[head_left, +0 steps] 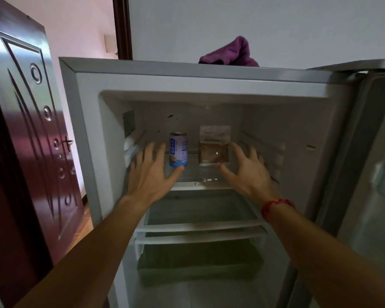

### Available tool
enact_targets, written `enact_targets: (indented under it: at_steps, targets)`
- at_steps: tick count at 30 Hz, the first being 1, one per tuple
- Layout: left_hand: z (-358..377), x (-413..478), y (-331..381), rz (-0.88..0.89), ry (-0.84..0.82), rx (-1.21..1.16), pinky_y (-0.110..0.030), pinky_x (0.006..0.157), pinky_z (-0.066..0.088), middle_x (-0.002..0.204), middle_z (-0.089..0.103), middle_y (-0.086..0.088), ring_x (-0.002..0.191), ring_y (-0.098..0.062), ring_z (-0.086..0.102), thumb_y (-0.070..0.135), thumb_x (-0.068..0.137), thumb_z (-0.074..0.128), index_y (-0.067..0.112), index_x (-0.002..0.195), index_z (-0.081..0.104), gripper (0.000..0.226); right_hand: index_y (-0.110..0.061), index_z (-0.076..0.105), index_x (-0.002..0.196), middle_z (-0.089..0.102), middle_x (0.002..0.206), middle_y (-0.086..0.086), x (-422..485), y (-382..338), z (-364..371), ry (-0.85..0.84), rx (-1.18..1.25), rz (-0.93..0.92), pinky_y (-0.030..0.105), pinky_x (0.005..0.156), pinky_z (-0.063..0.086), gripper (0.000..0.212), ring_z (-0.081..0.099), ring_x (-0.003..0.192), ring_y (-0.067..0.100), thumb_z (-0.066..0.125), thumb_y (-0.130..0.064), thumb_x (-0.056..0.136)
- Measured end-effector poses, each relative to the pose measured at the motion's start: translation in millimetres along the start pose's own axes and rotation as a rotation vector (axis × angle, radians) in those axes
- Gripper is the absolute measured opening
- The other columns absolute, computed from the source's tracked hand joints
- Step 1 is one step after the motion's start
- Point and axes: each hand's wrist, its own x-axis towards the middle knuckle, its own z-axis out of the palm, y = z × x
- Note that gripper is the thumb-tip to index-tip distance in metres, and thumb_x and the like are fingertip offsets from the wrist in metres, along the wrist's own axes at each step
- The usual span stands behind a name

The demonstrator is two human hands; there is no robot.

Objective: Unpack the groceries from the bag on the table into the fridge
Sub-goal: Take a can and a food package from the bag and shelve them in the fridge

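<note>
The fridge (87,130) stands open in front of me. On its top glass shelf (198,185) a blue and white can (178,149) stands upright. To the right of the can a clear packet with brown contents (213,147) stands upright. My left hand (150,172) reaches in with fingers spread, its thumb tip just below the can. My right hand (246,167) is spread beside the packet, thumb under its lower right corner. Neither hand holds anything. The bag and the table are out of view.
The fridge door (369,174) hangs open on the right. Lower shelves (200,227) and a drawer (198,263) sit below. A purple cloth (229,52) lies on top of the fridge. A dark red room door (27,130) stands open at the left.
</note>
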Motion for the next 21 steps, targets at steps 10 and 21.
enact_targets:
  at_steps: [10,21]
  targets:
    - [-16.1,-33.1,7.1,0.047,-0.028,0.092,-0.051,0.114,0.026,0.159,0.025,-0.014,0.146,-0.034,0.024,0.073,0.084,0.032,0.019,0.153,0.028,0.087,-0.043,0.01,0.157,0.01,0.166,0.014,-28.5,-2.5,-2.0,0.015,-0.195,-0.078,0.06,0.117,0.025,0.076,0.021,0.148,0.04,0.037,-0.072,0.093]
    - [-33.2,-70.7,17.0,0.091,0.024,0.142,-0.05,0.103,0.04,0.15,0.039,-0.017,0.137,-0.037,0.037,0.067,0.089,0.026,0.014,0.145,0.039,0.078,-0.044,0.013,0.156,0.012,0.165,0.013,-73.8,0.5,-14.6,0.05,-0.21,-0.106,0.059,0.114,0.026,0.07,0.021,0.146,0.039,0.033,-0.071,0.095]
